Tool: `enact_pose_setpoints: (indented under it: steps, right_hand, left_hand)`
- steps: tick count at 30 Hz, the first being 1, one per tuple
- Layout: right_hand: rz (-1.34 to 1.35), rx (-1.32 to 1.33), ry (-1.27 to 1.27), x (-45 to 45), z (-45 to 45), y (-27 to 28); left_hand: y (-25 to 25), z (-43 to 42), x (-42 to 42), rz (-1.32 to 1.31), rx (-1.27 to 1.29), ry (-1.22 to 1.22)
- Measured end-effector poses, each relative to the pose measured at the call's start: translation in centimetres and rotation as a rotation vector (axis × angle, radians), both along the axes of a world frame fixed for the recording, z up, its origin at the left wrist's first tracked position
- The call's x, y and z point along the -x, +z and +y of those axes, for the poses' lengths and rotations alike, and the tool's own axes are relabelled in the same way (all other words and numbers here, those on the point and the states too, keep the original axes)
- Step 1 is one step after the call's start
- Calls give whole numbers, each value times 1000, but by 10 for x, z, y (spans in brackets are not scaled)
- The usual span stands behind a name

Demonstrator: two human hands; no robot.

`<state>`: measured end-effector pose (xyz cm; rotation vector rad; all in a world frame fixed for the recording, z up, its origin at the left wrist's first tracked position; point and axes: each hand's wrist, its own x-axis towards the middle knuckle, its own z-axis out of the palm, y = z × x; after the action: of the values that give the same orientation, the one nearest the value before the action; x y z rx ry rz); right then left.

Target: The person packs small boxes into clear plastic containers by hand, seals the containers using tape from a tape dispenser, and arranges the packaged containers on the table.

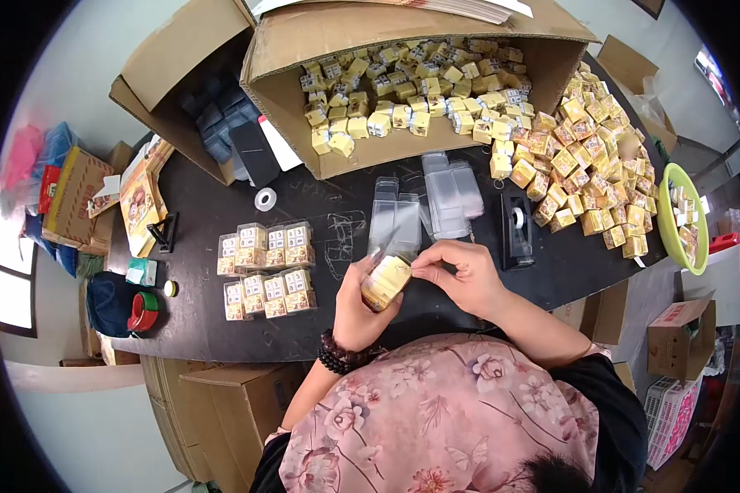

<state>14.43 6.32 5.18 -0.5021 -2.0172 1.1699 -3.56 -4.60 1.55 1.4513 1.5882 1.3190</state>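
My left hand (359, 312) is closed around a small yellow printed box (386, 281), held tilted above the near edge of the table. The thumb and fingertips of my right hand (470, 281) are pinched together at the box's upper right corner; what they grip there is too small to make out. Just beyond the hands lie clear plastic cases (396, 218), with more clear cases (450, 197) behind them to the right. To the left, packed clear cases (265, 246) with printed boxes in them stand in two rows.
An open carton (284, 107) full of small yellow boxes lies at the back. A heap of printed boxes (592, 164) covers the right side, near a tape dispenser (515, 234) and a green basket (668, 215). A tape roll (265, 199) lies left.
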Motion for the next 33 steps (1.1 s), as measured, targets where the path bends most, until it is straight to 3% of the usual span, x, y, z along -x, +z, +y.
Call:
enact_pose_setpoints:
  steps: [1, 5, 7, 11, 13, 14, 16, 18, 20, 21, 22, 27, 28, 30, 33]
  right_hand:
    - [3, 105, -24, 1, -2, 4]
    - [-24, -16, -4, 7, -2, 4]
    - [25, 41, 18, 8, -5, -2]
    - [32, -17, 46, 6, -5, -8]
    - [232, 244, 88, 5, -10, -15]
    - [230, 244, 91, 5, -14, -15]
    - [264, 510, 122, 4, -19, -11]
    - [191, 408, 136, -1, -11, -12]
    - [-19, -116, 179, -4, -4, -20]
    - [-13, 76, 127, -4, -16, -18]
    - [-11, 76, 133, -2, -16, -21]
    - [193, 570, 268, 4, -19, -38]
    - [138, 453, 193, 2, -18, -37]
    - [181, 438, 200, 1, -19, -37]
    - [171, 415, 251, -1, -13, -41]
  left_hand:
    - [0, 0, 1, 163, -31, 3]
    - [7, -2, -7, 23, 42, -70]
    - [6, -2, -12, -291, 43, -138]
    - [-5, -8, -12, -467, 136, -173]
    - [-7, -9, -14, -612, 134, -255]
    - [-8, -8, -16, -613, 132, -252]
    - [-10, -8, -20, -1123, 27, -369]
    - [-10, -10, -19, -1132, 126, -333]
    - [-11, -10, -15, -1143, 334, -277]
    - [-20, -7, -13, -1183, 294, -351]
    - [-26, -7, -12, -1182, 292, -345]
    - [-17, -10, -12, -1545, 523, -421]
    - [-15, -11, -12, -1546, 524, -420]
    - [-11, -13, -14, -1245, 344, -433]
    - [-10, -9, -18, -1129, 405, -392]
